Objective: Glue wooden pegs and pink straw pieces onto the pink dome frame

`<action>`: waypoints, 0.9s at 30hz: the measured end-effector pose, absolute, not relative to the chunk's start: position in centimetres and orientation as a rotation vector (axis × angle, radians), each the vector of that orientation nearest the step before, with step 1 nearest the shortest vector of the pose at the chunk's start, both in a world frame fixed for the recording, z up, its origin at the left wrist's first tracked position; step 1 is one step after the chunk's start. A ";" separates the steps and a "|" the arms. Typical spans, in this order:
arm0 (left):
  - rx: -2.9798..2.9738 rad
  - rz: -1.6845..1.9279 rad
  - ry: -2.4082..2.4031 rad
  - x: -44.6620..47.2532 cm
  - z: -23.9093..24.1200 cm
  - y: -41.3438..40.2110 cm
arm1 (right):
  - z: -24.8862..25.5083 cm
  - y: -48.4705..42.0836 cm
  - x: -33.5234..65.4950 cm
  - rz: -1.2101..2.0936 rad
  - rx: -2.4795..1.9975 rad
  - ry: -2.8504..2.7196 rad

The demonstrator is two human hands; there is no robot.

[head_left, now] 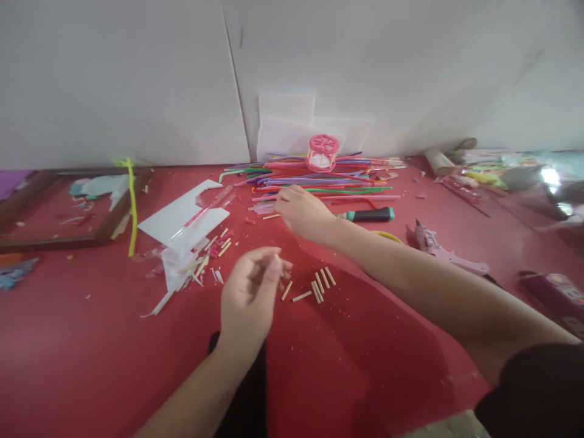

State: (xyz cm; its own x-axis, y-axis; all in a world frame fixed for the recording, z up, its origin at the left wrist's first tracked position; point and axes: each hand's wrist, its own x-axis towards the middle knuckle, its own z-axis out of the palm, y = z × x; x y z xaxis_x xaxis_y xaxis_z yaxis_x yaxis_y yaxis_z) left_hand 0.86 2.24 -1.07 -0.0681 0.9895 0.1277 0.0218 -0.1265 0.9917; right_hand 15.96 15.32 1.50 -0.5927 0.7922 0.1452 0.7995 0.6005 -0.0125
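My right hand (301,213) reaches forward over the red floor, fingers curled down onto a short stick beside a clear straw at the near edge of a pile of coloured straws (319,179). My left hand (250,292) hovers nearer me, its fingers pinched together; what they hold is too small to see. Several short cut wooden sticks (317,287) lie just right of the left hand. More cut sticks (214,249) lie beside white paper pieces (182,222).
A pink round spool (322,152) stands on the straws by the white wall. A teal-and-black handled knife (369,214) and a pink glue gun (442,252) lie to the right. A wooden frame (64,234) and a yellow-green straw (132,207) are left.
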 end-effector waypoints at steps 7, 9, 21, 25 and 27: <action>0.683 1.481 1.161 0.7 -1.2 3.9 | 3.1 7.3 19.0 -0.056 -0.824 -2.698; 0.680 1.460 1.156 0.7 -1.1 3.9 | 2.8 5.5 19.0 0.067 -0.786 -2.879; 0.764 1.232 1.111 1.1 -1.2 3.2 | 2.4 3.3 19.7 0.887 -1.137 -2.327; 0.839 1.023 1.046 1.2 -1.0 2.4 | 1.3 1.6 20.8 1.406 -1.073 -1.493; 0.879 0.932 0.981 1.3 -0.8 2.2 | 0.5 0.9 20.9 1.537 -1.020 -1.322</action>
